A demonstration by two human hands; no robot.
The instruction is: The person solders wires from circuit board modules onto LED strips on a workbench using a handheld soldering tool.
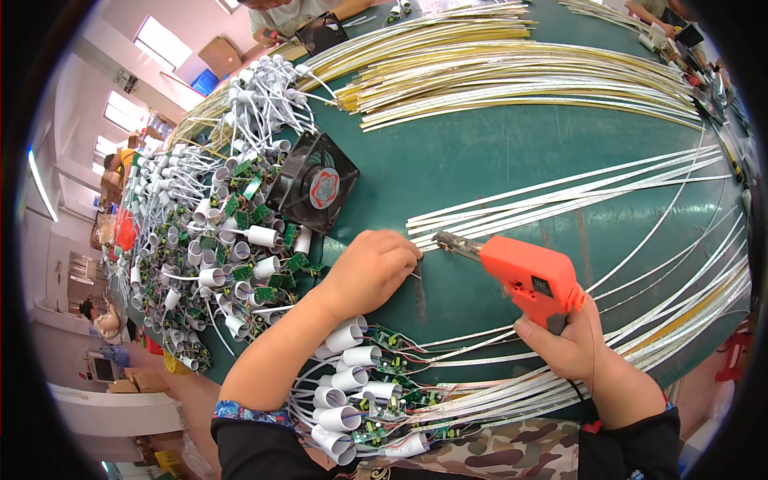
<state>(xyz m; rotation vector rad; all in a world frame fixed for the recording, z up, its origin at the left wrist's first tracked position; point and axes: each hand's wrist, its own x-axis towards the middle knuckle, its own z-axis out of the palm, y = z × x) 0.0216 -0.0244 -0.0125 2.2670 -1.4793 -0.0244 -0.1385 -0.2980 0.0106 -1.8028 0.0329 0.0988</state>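
My right hand (566,344) is wrapped round the grip of an orange soldering gun (528,276). The gun's metal tip (456,245) points left, close to the ends of several thin white LED strips (512,210) laid out on the table. At those same ends, my left hand (370,270) is closed with its fingertips pressed together; what they pinch is hidden. Nearer me, white lamp caps (340,418) with small green circuit boards (392,364) lie by my left forearm. Wires run from the boards to a bundle of strips (512,400) across my lap.
A black square fan (314,182) stands just beyond my left hand. Left of it is a big heap of white lamp caps (262,235) with boards and cables. Yellow and white strips (520,76) are stacked at the far side. Another person (292,18) works across the green table (376,164).
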